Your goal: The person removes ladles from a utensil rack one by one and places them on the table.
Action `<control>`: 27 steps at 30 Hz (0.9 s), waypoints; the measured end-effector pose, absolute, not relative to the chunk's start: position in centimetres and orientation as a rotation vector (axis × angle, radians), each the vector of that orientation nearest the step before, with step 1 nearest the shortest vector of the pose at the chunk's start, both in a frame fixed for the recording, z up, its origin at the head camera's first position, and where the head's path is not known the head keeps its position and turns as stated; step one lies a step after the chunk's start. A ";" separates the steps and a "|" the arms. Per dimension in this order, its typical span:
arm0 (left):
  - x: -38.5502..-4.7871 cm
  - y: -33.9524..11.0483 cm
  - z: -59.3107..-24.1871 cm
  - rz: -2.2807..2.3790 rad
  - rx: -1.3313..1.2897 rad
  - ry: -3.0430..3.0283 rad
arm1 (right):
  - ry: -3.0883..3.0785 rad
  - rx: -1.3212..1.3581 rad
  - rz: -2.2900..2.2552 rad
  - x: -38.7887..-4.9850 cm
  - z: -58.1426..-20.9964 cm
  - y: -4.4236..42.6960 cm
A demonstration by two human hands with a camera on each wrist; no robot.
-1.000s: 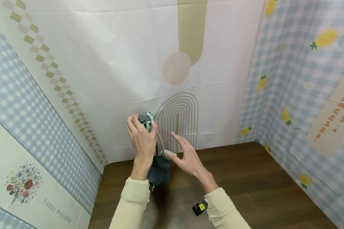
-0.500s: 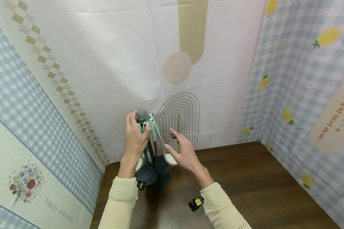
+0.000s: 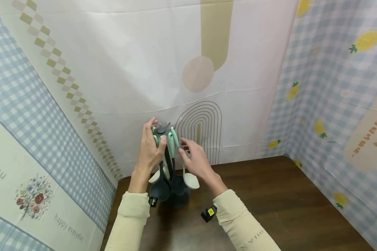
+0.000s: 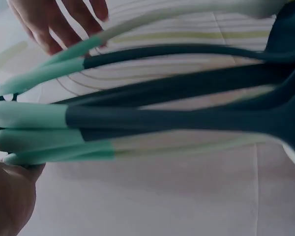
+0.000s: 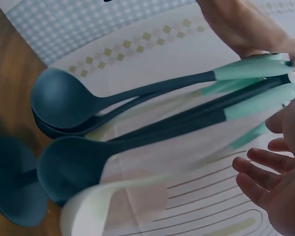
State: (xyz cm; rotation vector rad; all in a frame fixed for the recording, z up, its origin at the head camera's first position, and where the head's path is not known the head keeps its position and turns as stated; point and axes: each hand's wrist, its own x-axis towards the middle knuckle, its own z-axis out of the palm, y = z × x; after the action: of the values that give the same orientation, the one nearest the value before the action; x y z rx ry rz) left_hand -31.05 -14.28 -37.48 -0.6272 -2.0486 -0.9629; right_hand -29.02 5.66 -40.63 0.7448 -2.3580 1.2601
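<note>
A dark stand, its round base [image 3: 177, 201] on the table, carries several hanging utensils with green handles [image 3: 171, 144]. My left hand [image 3: 148, 150] curls around the left of the stand's top [image 3: 161, 130], thumb in front by the handles; its grip is partly hidden. On the right, my right hand [image 3: 197, 159] has its fingers loosely bent beside the handle of a white ladle [image 3: 191, 181]; whether they touch is unclear. Dark ladles [image 5: 61, 98] hang with their bowls low, seen in the right wrist view. In the left wrist view, right-hand fingers [image 4: 73, 22] are behind the handles.
The brown wooden table [image 3: 254, 195] extends to the right and front of the stand. A white patterned cloth [image 3: 138, 80] hangs close behind it, with blue checked cloth [image 3: 301, 115] on the right side and more on the left.
My left hand has shifted left around the stand's top, uncovering green handles. My right hand has moved up from the white ladle's bowl to its handle. The utensils have swung and spread out.
</note>
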 end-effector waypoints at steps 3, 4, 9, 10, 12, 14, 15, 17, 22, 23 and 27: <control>-30.7 -13.6 -37.4 -1.005 -0.577 -2.058 | -2.340 0.709 1.323 -29.3 -41.0 5.2; -30.6 -13.4 -37.4 -1.017 -0.556 -2.060 | -2.335 0.703 1.340 -29.4 -41.1 5.1; -30.1 -12.0 -37.7 -1.033 -0.423 -2.019 | -2.343 0.681 1.355 -29.8 -41.8 4.8; -29.9 -11.6 -37.8 -1.030 -0.394 -2.008 | -2.344 0.677 1.348 -29.8 -41.9 4.8; -29.7 -10.7 -38.1 -1.031 -0.325 -1.986 | -2.352 0.672 1.316 -29.9 -41.9 4.9; -29.4 -9.9 -38.2 -1.047 -0.256 -1.960 | -2.356 0.684 1.289 -29.9 -41.8 5.0; -29.3 -9.5 -38.3 -1.058 -0.224 -1.945 | -2.355 0.698 1.279 -29.9 -41.7 5.0; -29.1 -9.0 -38.4 -1.082 -0.161 -1.909 | -2.356 0.734 1.263 -29.8 -41.5 5.1; -29.3 -8.2 -38.6 -1.083 -0.067 -1.885 | -2.359 0.770 1.313 -29.5 -41.1 5.3; -29.3 -8.1 -38.6 -1.079 -0.057 -1.891 | -2.364 0.766 1.323 -29.4 -41.1 5.3; -29.2 -7.8 -38.6 -1.057 -0.026 -1.923 | -2.388 0.750 1.347 -29.2 -41.1 5.5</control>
State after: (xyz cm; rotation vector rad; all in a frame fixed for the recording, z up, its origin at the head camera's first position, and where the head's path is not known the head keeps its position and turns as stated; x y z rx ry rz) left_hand -29.23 -7.82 -38.63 -0.0257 -1.9231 -1.0571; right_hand -29.21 5.48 -41.13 0.7504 -2.3881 1.3468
